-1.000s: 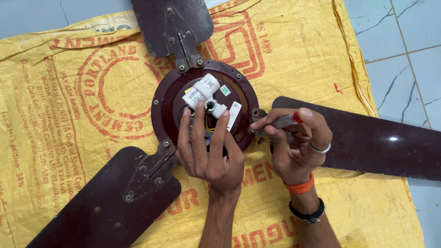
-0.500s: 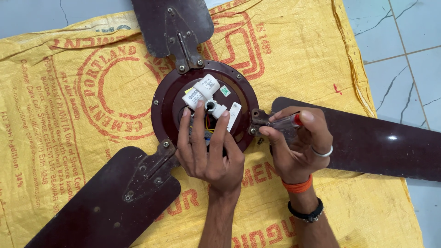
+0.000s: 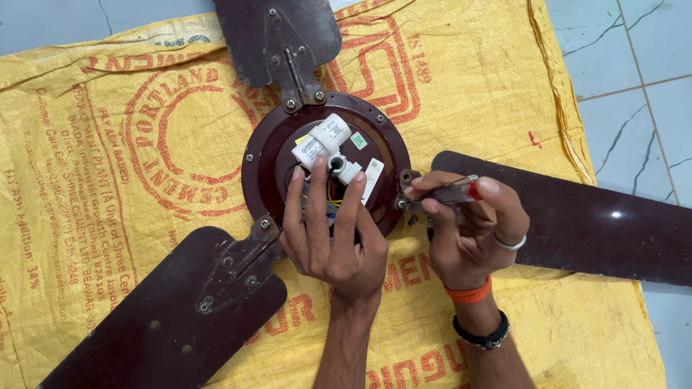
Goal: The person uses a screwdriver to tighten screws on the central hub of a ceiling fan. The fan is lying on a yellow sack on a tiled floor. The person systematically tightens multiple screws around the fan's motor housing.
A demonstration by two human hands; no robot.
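The left hand (image 3: 328,241) lies open, fingers spread flat on the ceiling fan motor hub (image 3: 326,163) beside its white capacitor (image 3: 321,142). At three o'clock, the right hand (image 3: 468,230) grips a red-capped screwdriver (image 3: 448,194), tip at the blade bracket (image 3: 406,189).

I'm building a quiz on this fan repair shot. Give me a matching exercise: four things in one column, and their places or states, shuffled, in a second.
Things:
1. left hand
2. right hand
3. white capacitor
4. yellow sack

Places or states:
A. spread on the tiled floor under the fan
B. lying in the hub's round recess
C. flat on the fan hub, fingers among the wires
D. gripping a screwdriver at the hub's rim

Pairs: 1-C, 2-D, 3-B, 4-A
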